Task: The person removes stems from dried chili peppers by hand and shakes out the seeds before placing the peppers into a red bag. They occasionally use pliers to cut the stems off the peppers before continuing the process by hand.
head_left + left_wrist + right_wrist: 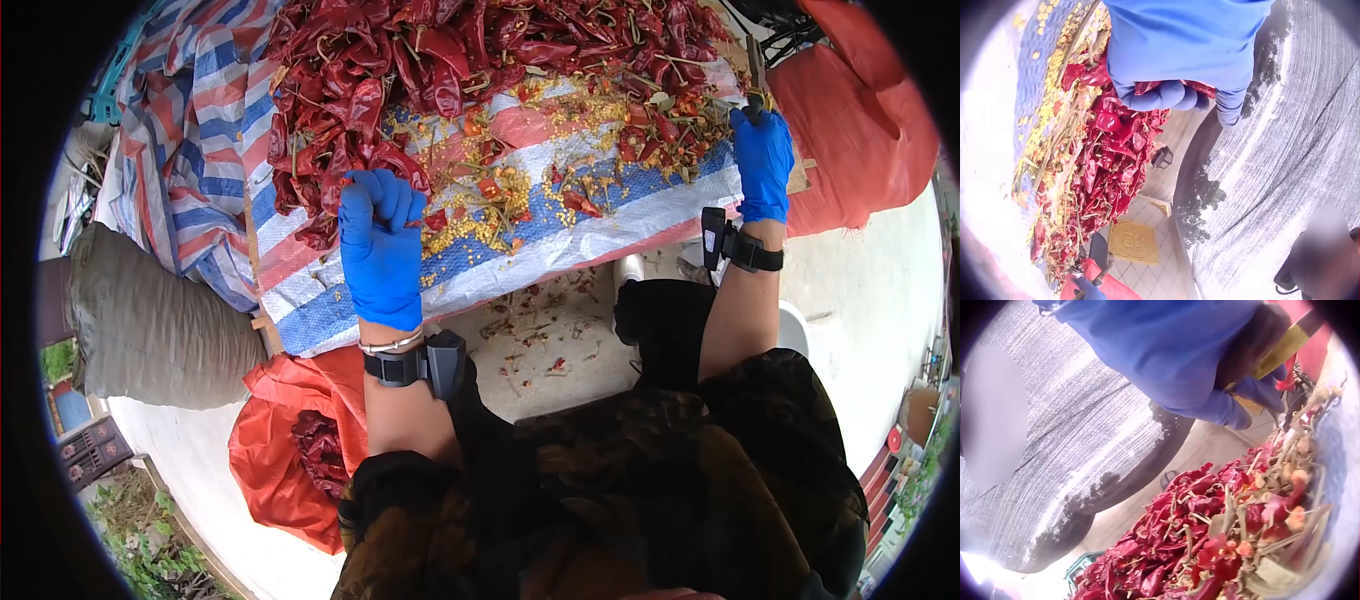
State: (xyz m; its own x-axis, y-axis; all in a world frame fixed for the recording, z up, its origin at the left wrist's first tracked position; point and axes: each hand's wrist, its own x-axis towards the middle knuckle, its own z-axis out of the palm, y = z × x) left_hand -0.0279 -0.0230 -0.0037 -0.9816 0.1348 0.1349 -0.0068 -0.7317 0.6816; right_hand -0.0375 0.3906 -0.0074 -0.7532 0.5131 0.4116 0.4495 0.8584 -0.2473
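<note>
My left hand (378, 240), in a blue glove, is curled round a red dried chili pepper (1200, 89), most of it hidden by the fingers. It hovers over the left front of a large pile of red dried chili peppers (440, 50). At the sheet's right edge, my blue-gloved right hand (763, 160) grips a tool with a black and yellow handle (1285, 350); a dark, narrow end points away from me. Cut pepper tops and stems (1260, 544) lie beside that hand. Yellow seeds (470, 228) are strewn between the two hands.
A striped woven sheet (560, 255) covers the work surface. An orange-red sack (300, 400) with peppers inside stands at lower left, and a grey sack (160, 320) is behind it. A large red sack (850, 130) sits at right. Scraps (540, 340) litter the floor.
</note>
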